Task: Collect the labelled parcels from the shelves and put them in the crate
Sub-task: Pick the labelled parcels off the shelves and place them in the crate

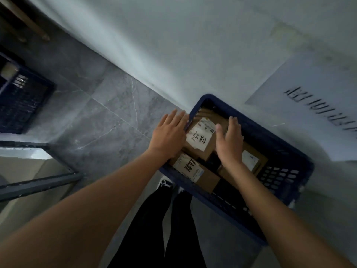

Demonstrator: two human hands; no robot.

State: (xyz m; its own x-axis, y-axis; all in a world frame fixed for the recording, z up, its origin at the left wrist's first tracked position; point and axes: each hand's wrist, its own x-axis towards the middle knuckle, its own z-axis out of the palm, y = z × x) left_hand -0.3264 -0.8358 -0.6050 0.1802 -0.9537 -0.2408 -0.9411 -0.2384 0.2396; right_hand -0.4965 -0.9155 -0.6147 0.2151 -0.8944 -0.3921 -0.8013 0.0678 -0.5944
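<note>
A dark blue plastic crate (286, 163) stands on the grey floor against the wall. Inside it lie several brown cardboard parcels with white labels. The top parcel (201, 140) sits between my two hands. My left hand (169, 135) lies flat with straight fingers at the parcel's left side, over the crate's rim. On the parcel's right side, my right hand (229, 141) is also open, fingers straight. A second labelled parcel (195, 172) lies nearer me in the crate, and a third (251, 161) shows behind my right wrist.
Another dark blue crate (21, 99) stands at the far left on the floor. A grey metal shelf frame (38, 182) is at the lower left. My dark trouser legs (164, 229) are below the crate. A white sign with dark lettering (316, 105) hangs on the wall.
</note>
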